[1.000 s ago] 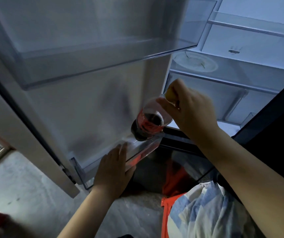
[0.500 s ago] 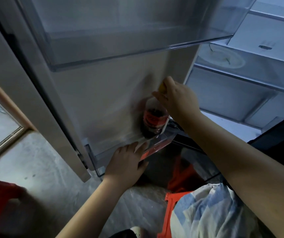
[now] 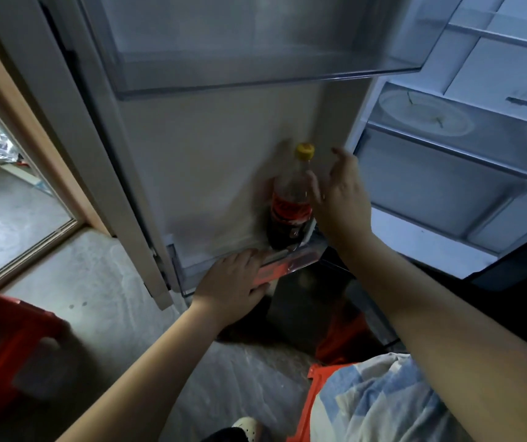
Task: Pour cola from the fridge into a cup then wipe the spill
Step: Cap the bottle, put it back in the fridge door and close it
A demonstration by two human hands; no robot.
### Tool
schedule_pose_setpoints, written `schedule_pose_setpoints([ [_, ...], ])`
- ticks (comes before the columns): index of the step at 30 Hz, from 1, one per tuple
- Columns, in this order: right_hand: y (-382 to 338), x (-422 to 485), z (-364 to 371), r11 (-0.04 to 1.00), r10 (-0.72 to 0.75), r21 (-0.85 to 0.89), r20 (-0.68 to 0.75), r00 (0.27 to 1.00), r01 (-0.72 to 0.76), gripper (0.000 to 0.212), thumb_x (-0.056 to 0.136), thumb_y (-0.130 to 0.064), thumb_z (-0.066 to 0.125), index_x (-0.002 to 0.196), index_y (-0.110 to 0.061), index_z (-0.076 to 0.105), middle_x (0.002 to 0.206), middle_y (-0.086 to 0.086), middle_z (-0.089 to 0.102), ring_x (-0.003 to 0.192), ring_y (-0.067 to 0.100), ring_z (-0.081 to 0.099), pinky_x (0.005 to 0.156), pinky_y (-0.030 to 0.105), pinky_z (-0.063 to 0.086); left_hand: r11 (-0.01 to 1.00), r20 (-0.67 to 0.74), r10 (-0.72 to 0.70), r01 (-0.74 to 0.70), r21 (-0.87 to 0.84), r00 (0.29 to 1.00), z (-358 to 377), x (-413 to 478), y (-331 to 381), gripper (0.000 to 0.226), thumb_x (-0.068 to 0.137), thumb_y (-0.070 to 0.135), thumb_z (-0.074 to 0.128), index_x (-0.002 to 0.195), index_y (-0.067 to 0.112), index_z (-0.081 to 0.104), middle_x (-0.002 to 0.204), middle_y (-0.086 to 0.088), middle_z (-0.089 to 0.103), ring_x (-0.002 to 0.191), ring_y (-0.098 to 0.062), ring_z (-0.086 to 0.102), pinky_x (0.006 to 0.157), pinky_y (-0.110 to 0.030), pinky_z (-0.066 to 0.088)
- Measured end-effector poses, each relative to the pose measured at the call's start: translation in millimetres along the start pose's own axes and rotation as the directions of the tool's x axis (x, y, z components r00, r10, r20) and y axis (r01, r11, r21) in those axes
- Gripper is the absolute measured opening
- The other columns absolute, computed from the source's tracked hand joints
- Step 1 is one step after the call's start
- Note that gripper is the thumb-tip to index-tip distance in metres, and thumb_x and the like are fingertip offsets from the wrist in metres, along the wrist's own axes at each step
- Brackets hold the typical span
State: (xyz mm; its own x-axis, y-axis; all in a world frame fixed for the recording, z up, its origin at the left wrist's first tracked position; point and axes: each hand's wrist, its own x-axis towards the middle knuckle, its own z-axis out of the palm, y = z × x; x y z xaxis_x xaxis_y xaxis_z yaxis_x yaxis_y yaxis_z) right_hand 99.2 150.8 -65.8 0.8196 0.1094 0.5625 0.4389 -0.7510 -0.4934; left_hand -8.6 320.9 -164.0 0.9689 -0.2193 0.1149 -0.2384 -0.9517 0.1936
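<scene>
A grey concrete floor [image 3: 103,301] fills the lower part of the view, marked with pale streaks. Above it, an open fridge door [image 3: 211,161] takes up the middle, its cream inner liner bare between two clear bins. The fridge interior [image 3: 466,173] is seen at the right, with white walls, glass shelves and a round pale fitting on one shelf. At the left, a wooden door frame [image 3: 23,122] borders an opening onto another floor, where crumpled silvery material is seen. A clear upper door bin [image 3: 256,68] spans the top of the door. A red plastic stool [image 3: 10,349] stands blurred at the lower left, and a second orange-red one [image 3: 313,406] is partly covered by blue and white checked cloth [image 3: 380,406] at the bottom right. The lower door bin [image 3: 291,263] is fitted at the foot of the door. The cola bottle [image 3: 289,205], with red label and yellow cap [image 3: 304,151], stands upright in this bin, at its right end. The left hand [image 3: 233,285] is laid flat against the front of the lower bin, its grip spread and closed on nothing. The right hand [image 3: 338,199] is held just beside the bottle, its grip wide open with fingers loosely curved; whether it touches the bottle cannot be told.
</scene>
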Motion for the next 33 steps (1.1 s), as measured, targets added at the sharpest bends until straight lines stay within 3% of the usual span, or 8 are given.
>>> schedule_pose_setpoints([
  [3,5.4,-53.4,-5.2,0.992,-0.121,-0.021,0.114,0.986,0.124,0.03,0.086,-0.012,0.056,0.114,-0.004,0.053,0.107,0.013,0.056,0.096,0.028,0.054,0.08,0.045,0.05,0.999,-0.06,-0.047,0.046,-0.009,0.997,-6.5,-8.7,5.3,0.057,0.08,0.041,0.039,0.125,0.01,0.057,0.117,-0.011,0.064,0.101,-0.03,0.064,0.085,-0.039,0.051],
  [5,5.1,-82.3,-3.3,0.969,-0.221,-0.028,0.35,0.91,0.246,0.047,0.081,-0.006,0.057,0.128,-0.003,0.051,0.129,0.017,0.052,0.117,0.033,0.049,0.102,0.047,0.043,0.994,-0.125,-0.102,0.104,0.012,0.987,-10.1,-22.4,6.7,0.054,0.082,0.037,0.04,0.124,0.006,0.058,0.121,-0.014,0.063,0.105,-0.031,0.063,0.089,-0.042,0.05],
  [6,4.9,-92.9,-1.5,0.951,-0.261,-0.023,0.469,0.844,0.307,0.057,0.083,-0.008,0.056,0.139,-0.005,0.042,0.145,0.015,0.04,0.133,0.032,0.037,0.114,0.041,0.028,0.99,-0.16,-0.134,0.139,0.018,0.978,-10.4,-32.5,6.7,0.054,0.083,0.035,0.042,0.126,0.005,0.057,0.125,-0.014,0.061,0.11,-0.031,0.061,0.094,-0.044,0.048],
  [8,3.7,-106.6,4.2,0.915,-0.312,-0.02,0.6,0.737,0.403,0.073,0.089,-0.015,0.052,0.151,-0.013,0.014,0.159,0.005,0.005,0.146,0.021,0.0,0.114,0.029,-0.002,0.98,-0.201,-0.193,0.199,0.01,0.96,-8.4,-55.4,7.7,0.055,0.086,0.033,0.051,0.134,0.006,0.049,0.136,-0.016,0.053,0.126,-0.032,0.051,0.104,-0.046,0.039],
  [10,2.6,-112.1,11.9,0.912,-0.284,-0.041,0.655,0.701,0.408,0.081,0.09,-0.021,0.051,0.151,-0.02,-0.003,0.158,0.001,-0.01,0.145,0.019,-0.013,0.113,0.029,-0.009,0.97,-0.184,-0.238,0.241,-0.008,0.954,-6.4,-74.9,11.2,0.061,0.089,0.03,0.06,0.143,0.011,0.039,0.148,-0.018,0.039,0.14,-0.034,0.032,0.112,-0.046,0.027],
  [16,7.1,-125.4,25.7,0.867,-0.221,-0.157,0.729,0.648,0.472,0.079,0.087,-0.019,0.051,0.151,-0.016,0.005,0.159,0.008,0.01,0.146,0.025,0.002,0.117,0.038,-0.003,0.953,-0.052,-0.301,0.303,0.028,0.952,-6.6,-91.4,20.6,0.073,0.095,0.036,0.049,0.152,0.014,0.01,0.16,-0.011,0.007,0.148,-0.025,0.0,0.12,-0.039,0.002],
  [23,9.0,-139.5,7.1,0.88,-0.14,-0.212,0.739,0.659,0.425,0.073,0.092,-0.012,0.038,0.151,-0.013,-0.005,0.159,0.007,-0.011,0.145,0.024,-0.015,0.116,0.037,-0.003,0.949,0.013,-0.312,0.312,0.043,0.95,-7.6,-102.3,53.9,0.078,0.095,0.035,0.045,0.152,0.016,-0.006,0.16,-0.005,-0.012,0.146,-0.019,-0.017,0.118,-0.033,-0.01],
  [33,49.8,-134.7,-61.9,0.916,-0.122,-0.142,0.791,0.6,0.375,0.082,0.083,0.01,0.039,0.151,-0.016,0.0,0.159,0.002,-0.008,0.146,0.018,-0.009,0.116,0.033,0.018,0.972,0.072,-0.195,0.182,0.151,0.978,9.5,-117.0,144.4,0.081,0.095,0.029,0.04,0.149,0.01,-0.018,0.152,-0.007,-0.031,0.135,-0.018,-0.034,0.106,-0.03,-0.028],
])
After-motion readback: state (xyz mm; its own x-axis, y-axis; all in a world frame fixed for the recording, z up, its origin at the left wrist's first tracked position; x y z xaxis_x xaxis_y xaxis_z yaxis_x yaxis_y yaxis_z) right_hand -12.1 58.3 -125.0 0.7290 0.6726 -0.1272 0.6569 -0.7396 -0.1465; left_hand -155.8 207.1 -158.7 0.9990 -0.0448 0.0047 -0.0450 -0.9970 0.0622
